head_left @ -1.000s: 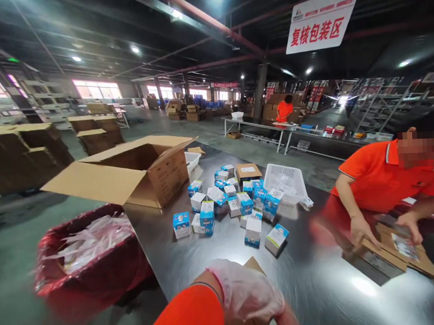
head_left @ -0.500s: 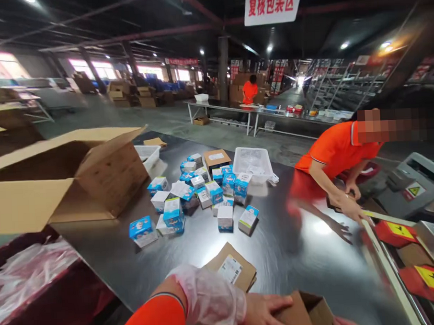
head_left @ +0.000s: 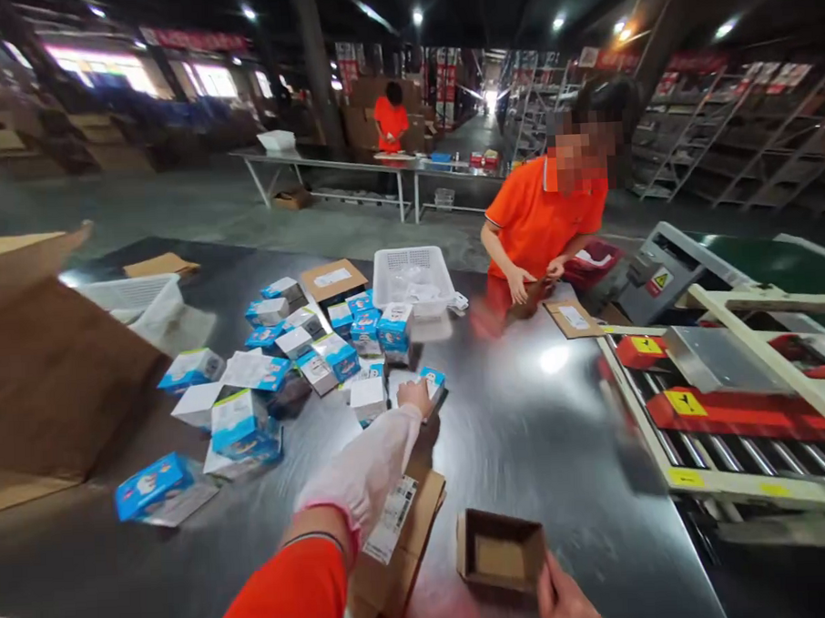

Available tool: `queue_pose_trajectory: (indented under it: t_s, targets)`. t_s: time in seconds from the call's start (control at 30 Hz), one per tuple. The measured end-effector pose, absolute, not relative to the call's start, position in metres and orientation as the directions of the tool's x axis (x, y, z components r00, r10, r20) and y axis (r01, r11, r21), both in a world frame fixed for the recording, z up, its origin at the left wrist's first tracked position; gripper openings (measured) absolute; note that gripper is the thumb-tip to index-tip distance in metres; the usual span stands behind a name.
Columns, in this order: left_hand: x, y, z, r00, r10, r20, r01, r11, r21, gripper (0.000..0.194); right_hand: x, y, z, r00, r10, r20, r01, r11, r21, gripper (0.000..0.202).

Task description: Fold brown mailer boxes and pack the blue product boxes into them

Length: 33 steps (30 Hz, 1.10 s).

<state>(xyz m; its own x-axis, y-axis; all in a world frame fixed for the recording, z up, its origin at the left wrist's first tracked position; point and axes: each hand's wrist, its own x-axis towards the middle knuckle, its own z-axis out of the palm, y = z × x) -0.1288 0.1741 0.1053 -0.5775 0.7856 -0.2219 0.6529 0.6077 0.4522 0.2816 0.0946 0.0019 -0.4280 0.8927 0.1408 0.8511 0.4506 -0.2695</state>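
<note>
Cardboard box point(head_left: 500, 549), open, upright on the steel table point(head_left: 569, 448), right hand point(head_left: 566, 601) gripping its near corner. Left hand point(head_left: 416, 395) stretched forward, fingers closing on a blue-white carton point(head_left: 431, 381) at the pile's point(head_left: 298, 350) edge.

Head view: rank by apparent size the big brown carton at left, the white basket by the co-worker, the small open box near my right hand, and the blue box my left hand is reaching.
1. big brown carton, though nearness to the camera inflates it
2. white basket
3. small open box, close to the basket; being nearer makes this unsure
4. blue box at the left hand
</note>
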Motion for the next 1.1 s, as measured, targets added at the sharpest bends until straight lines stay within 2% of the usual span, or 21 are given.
queue_pose_trajectory:
  t_s: [0.1,0.13,0.2,0.27,0.3,0.33,0.4,0.47,0.5,0.57,0.7,0.77,0.93,1.1]
  targets:
    - [-0.11,0.152,0.116,-0.368,0.901,-0.231,0.648,0.427,0.631,0.058,0.272,0.092,0.018,-0.413,0.888,0.204,0.835,0.458,-0.304,0.048]
    - [-0.101,0.142,0.121,-0.255,0.937,-0.237,0.592,0.345,0.728,0.06,0.268,0.091,0.023,-0.399,0.89,0.222,0.829,0.453,-0.327,0.048]
    - [-0.08,0.121,0.131,0.029,0.973,-0.23,0.324,0.208,0.923,0.066,0.259,0.088,0.033,-0.385,0.896,0.221,0.812,0.442,-0.382,0.047]
    - [-0.059,0.102,0.138,0.3,0.933,-0.2,0.032,0.199,0.979,0.073,0.254,0.088,0.042,-0.38,0.908,0.175,0.796,0.417,-0.438,0.045]
    - [-0.05,0.093,0.14,0.383,0.902,-0.201,-0.004,0.219,0.976,0.075,0.253,0.088,0.046,-0.378,0.914,0.148,0.788,0.401,-0.467,0.043]
    - [-0.04,0.086,0.141,0.421,0.88,-0.219,0.07,0.209,0.975,0.075,0.252,0.089,0.049,-0.375,0.918,0.124,0.777,0.385,-0.498,0.041]
    - [-0.024,0.072,0.14,0.409,0.886,-0.22,0.381,0.053,0.923,0.069,0.251,0.091,0.055,-0.381,0.919,0.102,0.737,0.369,-0.566,0.038]
    - [-0.011,0.06,0.135,0.384,0.913,-0.137,0.675,-0.176,0.717,0.061,0.249,0.092,0.058,-0.406,0.909,0.096,0.684,0.372,-0.627,0.038]
    - [-0.005,0.053,0.131,0.392,0.914,-0.106,0.761,-0.258,0.595,0.06,0.248,0.092,0.058,-0.42,0.903,0.09,0.661,0.372,-0.652,0.038]
    - [0.003,0.041,0.121,0.41,0.907,-0.098,0.841,-0.334,0.426,0.062,0.246,0.09,0.058,-0.435,0.897,0.076,0.627,0.362,-0.69,0.039]
    - [0.011,0.018,0.106,0.411,0.907,-0.096,0.888,-0.373,0.269,0.072,0.242,0.081,0.054,-0.38,0.92,0.094,0.613,0.327,-0.719,0.041]
    - [0.013,0.01,0.106,0.418,0.901,-0.112,0.893,-0.385,0.233,0.078,0.24,0.076,0.053,-0.343,0.931,0.125,0.629,0.327,-0.705,0.041]
    - [0.023,0.006,0.122,0.473,0.84,-0.266,0.874,-0.407,0.267,0.088,0.235,0.072,0.05,-0.314,0.926,0.211,0.648,0.371,-0.665,0.039]
    - [0.035,0.022,0.136,0.524,0.826,-0.206,0.84,-0.461,0.287,0.092,0.231,0.073,0.046,-0.359,0.918,0.166,0.647,0.373,-0.665,0.038]
